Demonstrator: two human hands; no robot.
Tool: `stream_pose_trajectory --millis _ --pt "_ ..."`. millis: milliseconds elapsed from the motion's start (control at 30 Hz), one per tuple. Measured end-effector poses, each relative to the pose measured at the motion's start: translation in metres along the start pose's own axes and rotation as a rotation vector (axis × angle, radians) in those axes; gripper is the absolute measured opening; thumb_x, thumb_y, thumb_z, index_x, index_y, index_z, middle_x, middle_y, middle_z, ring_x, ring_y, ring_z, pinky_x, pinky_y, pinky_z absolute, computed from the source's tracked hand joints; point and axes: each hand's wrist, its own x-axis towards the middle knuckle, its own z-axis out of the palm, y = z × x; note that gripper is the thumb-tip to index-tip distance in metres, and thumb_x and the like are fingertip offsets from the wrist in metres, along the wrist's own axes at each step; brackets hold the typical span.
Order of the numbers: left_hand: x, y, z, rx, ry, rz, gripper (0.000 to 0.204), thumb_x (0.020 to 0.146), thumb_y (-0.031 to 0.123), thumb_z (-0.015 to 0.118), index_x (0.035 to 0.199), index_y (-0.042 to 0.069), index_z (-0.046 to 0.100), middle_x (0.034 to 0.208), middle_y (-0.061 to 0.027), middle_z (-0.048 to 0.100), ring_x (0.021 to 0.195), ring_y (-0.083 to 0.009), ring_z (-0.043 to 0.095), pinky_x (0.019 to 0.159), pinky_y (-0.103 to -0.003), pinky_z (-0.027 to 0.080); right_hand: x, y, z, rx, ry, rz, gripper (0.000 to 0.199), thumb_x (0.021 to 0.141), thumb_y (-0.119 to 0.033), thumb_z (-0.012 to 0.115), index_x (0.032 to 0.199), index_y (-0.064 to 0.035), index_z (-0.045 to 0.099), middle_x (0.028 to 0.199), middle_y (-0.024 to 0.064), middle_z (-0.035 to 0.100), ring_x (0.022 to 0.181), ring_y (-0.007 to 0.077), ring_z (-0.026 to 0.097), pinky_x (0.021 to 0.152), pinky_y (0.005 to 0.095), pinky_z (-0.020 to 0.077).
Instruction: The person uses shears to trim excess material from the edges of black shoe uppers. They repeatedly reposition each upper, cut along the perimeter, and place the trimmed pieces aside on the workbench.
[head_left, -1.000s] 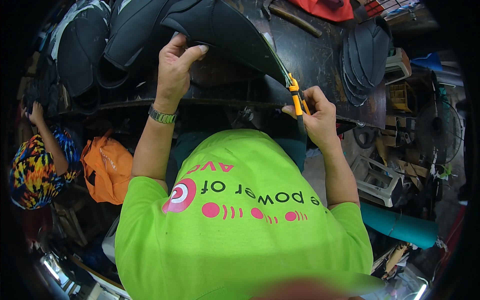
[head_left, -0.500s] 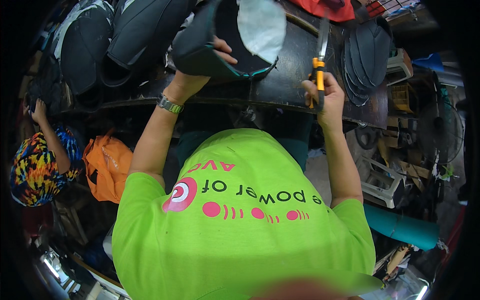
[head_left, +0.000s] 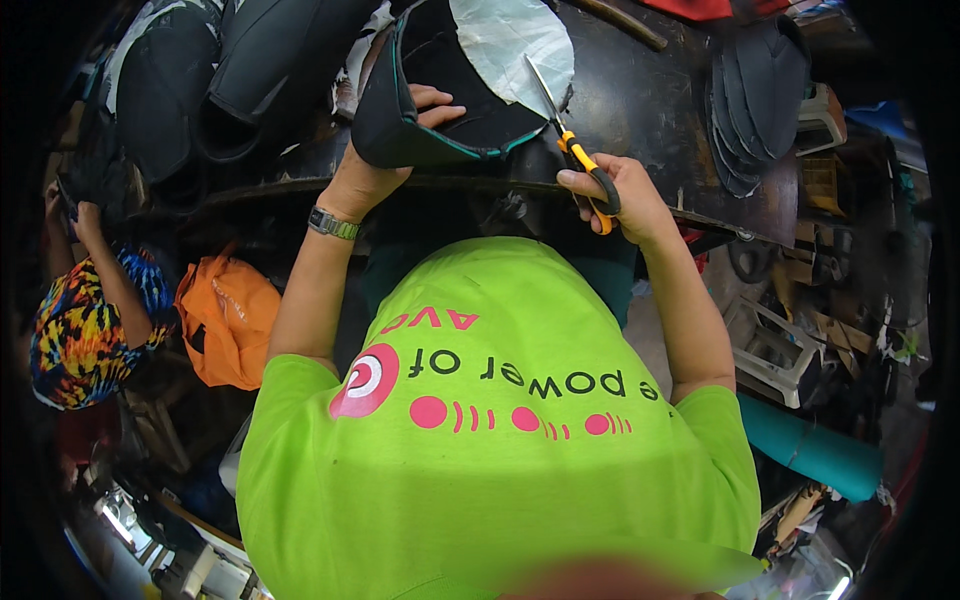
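My left hand grips the folded near edge of a black fabric piece with green trim, which lies on a dark worktable. A pale grey lining panel shows on top of the piece. My right hand holds yellow-and-black-handled scissors, fingers through the loops. The blades point up and left, with the tips at the edge of the grey panel.
Stacks of black padded pieces lie at the table's far left, and another stack of dark cut pieces at its right. A person in a multicoloured garment is at the left beside an orange bag. A teal roll lies at lower right.
The black piece has been turned over and pulled nearer, showing its grey lining. My right hand lowered and swung the scissors so that the blades now reach the panel's edge.
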Motion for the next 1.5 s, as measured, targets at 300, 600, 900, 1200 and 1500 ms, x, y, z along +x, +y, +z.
stream_pose_trajectory --millis 300,600,900,1200,1500 --pt "-0.009 -0.008 -0.005 -0.113 -0.039 -0.027 0.04 0.083 -0.002 0.065 0.119 0.014 0.072 0.124 -0.0033 0.066 0.119 -0.0239 0.059 0.107 -0.04 0.042 -0.005 0.008 0.007 -0.019 0.01 -0.085 0.033 0.08 -0.028 0.085 0.084 -0.0055 0.06 0.06 0.0018 0.057 0.042 0.007 0.052 0.041 0.0185 0.0398" --pt "-0.032 0.001 -0.015 0.19 0.065 -0.019 0.045 0.081 0.012 0.073 0.123 0.025 0.07 0.13 -0.0001 0.063 0.121 -0.0214 0.058 0.104 -0.04 0.036 -0.016 -0.008 0.016 -0.713 0.155 -0.151 0.047 0.076 -0.039 0.086 0.076 -0.0017 0.056 0.062 0.0122 0.062 0.058 0.0245 0.062 0.057 0.0383 0.0463" --pt "-0.064 0.011 -0.028 0.239 0.278 -0.352 0.029 0.087 0.009 0.07 0.115 0.01 0.074 0.123 -0.0041 0.065 0.112 -0.0209 0.061 0.099 -0.036 0.042 -0.02 -0.013 0.028 -0.92 0.255 -0.237 0.052 0.074 -0.043 0.086 0.076 -0.001 0.056 0.06 0.0128 0.057 0.056 0.0285 0.056 0.056 0.0405 0.0428" --pt "-0.022 0.039 -0.061 -0.371 0.123 -0.54 0.073 0.079 0.025 0.079 0.145 0.012 0.05 0.134 -0.0134 0.055 0.118 -0.0243 0.06 0.101 -0.034 0.047 -0.017 -0.009 0.027 -0.882 0.282 -0.266 0.052 0.075 -0.042 0.086 0.074 -0.0022 0.053 0.059 0.0127 0.056 0.054 0.0281 0.054 0.055 0.0391 0.0419" --pt "0.064 0.028 -0.029 0.078 0.42 -0.199 0.052 0.08 0.018 0.076 0.129 0.008 0.06 0.13 -0.0133 0.06 0.12 -0.0295 0.059 0.109 -0.042 0.039 -0.018 -0.009 0.009 -0.944 0.38 -0.227 0.054 0.073 -0.045 0.086 0.078 -0.0022 0.054 0.062 0.013 0.057 0.058 0.0279 0.056 0.057 0.0395 0.0417"
